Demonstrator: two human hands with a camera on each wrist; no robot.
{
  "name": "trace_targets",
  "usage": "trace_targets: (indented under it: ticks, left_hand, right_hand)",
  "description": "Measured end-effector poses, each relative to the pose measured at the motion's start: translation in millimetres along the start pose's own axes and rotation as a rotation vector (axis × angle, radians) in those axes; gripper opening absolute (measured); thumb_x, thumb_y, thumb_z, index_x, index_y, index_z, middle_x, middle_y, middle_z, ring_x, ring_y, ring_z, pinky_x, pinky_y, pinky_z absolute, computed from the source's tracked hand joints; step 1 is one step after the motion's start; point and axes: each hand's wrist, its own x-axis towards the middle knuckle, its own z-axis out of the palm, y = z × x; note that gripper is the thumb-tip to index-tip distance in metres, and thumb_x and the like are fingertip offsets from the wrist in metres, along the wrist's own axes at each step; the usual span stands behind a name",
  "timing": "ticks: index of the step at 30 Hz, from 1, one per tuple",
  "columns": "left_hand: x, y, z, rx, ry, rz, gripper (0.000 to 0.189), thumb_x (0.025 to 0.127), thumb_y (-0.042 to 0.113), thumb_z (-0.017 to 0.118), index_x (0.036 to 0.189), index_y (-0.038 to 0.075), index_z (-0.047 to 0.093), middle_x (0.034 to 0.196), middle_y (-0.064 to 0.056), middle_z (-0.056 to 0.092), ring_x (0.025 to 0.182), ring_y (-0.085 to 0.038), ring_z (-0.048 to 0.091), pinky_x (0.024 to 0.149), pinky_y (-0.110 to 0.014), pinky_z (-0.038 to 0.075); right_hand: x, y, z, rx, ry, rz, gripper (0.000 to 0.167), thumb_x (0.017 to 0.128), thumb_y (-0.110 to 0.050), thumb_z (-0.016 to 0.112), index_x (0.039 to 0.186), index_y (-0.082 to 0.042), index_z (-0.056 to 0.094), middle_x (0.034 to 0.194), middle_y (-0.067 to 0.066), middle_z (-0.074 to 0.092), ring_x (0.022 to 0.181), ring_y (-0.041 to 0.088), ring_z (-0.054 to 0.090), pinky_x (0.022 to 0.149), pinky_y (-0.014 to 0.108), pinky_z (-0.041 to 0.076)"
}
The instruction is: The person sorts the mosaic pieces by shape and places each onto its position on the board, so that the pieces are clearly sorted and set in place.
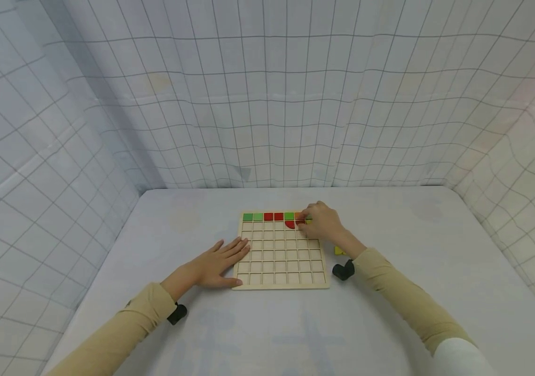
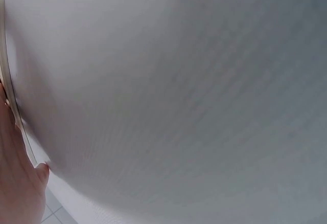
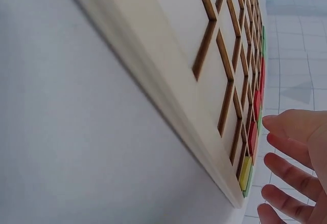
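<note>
A pale wooden grid board lies on the table with coloured tiles in its far rows. My left hand rests with fingers spread on the board's left edge; in the left wrist view only part of that hand shows. My right hand is over the far right corner, its fingertips at the red tiles. One red tile has a rounded edge. In the right wrist view the fingers are loosely bent and apart, with no piece visible between them, near a red tile and a yellow tile.
Along the far row sit green, red and orange tiles. A yellow piece lies right of the board, partly hidden by the right wrist. Dark wrist cameras hang below both wrists. White gridded sheets surround the table.
</note>
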Motion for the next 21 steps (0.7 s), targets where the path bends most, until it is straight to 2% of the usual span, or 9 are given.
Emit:
trace_targets:
  ticks: [8,15,21]
  left_hand:
    - [-1.2,0.5,-1.0,-0.007,0.016,0.012,0.087,0.093,0.059,0.048,0.156,0.01,0.013,0.163,-0.012,0.009,0.15,-0.032,0.009,0.116,-0.061,0.011]
    - [-1.3,1.8,-3.3,0.002,-0.002,-0.002,0.087,0.092,0.06,0.047,0.156,0.012,0.012,0.163,-0.01,0.006,0.151,-0.029,0.007,0.117,-0.059,0.011]
    - [-1.1,1.6,-3.3,0.007,-0.001,-0.002,0.088,0.092,0.061,0.047,0.156,0.012,0.012,0.163,-0.009,0.006,0.151,-0.029,0.008,0.117,-0.059,0.012]
  right_hand:
    - [-11.9,16,-11,-0.014,0.006,0.01,0.024,0.081,-0.032,0.076,0.1,-0.017,0.077,0.106,0.004,0.071,0.092,0.022,0.059,0.057,0.029,0.049]
    - [-23.7,33,-16,-0.004,0.035,0.01,0.024,0.083,-0.031,0.073,0.1,-0.015,0.077,0.103,0.005,0.071,0.094,0.024,0.06,0.061,0.033,0.052]
    - [-33.7,45,-18,0.033,-0.008,0.024,0.025,0.083,-0.033,0.072,0.101,-0.016,0.077,0.098,0.001,0.071,0.088,0.019,0.059,0.069,0.033,0.051]
